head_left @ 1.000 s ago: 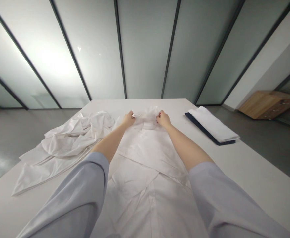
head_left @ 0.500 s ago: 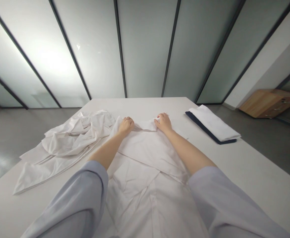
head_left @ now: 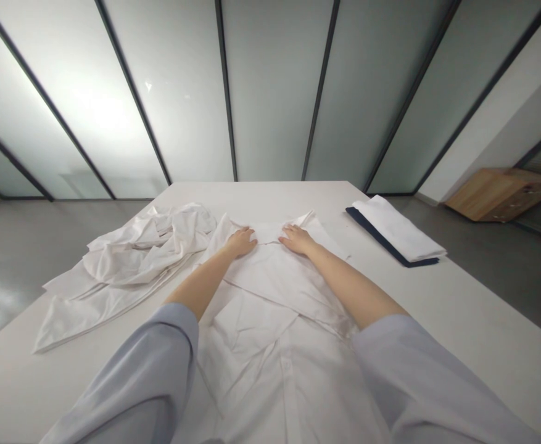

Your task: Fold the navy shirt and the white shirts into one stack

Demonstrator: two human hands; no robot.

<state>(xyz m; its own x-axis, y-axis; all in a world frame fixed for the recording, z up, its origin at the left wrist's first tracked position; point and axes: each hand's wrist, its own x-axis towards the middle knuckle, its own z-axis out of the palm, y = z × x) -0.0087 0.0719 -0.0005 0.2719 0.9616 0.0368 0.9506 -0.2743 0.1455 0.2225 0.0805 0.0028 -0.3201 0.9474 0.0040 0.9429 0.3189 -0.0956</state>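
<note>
A white shirt (head_left: 270, 308) lies spread on the white table (head_left: 459, 320) in front of me, its collar end at the far side. My left hand (head_left: 241, 242) rests flat on the shirt beside the collar, fingers stretched out. My right hand (head_left: 295, 239) lies flat on the other side of the collar, fingers also extended. Both hands press on the cloth and hold nothing. My arms reach forward in light blue sleeves.
A crumpled heap of white garments (head_left: 131, 259) lies on the table to the left. A folded white cloth on a dark blue one (head_left: 397, 237) sits at the far right. Frosted glass panels stand behind the table, and a wooden cabinet (head_left: 501, 194) is at the right.
Both hands were closed on the raised collar; they lowered it to the table, drew slightly towards me and closer together, and now lie open and flat on the shirt.
</note>
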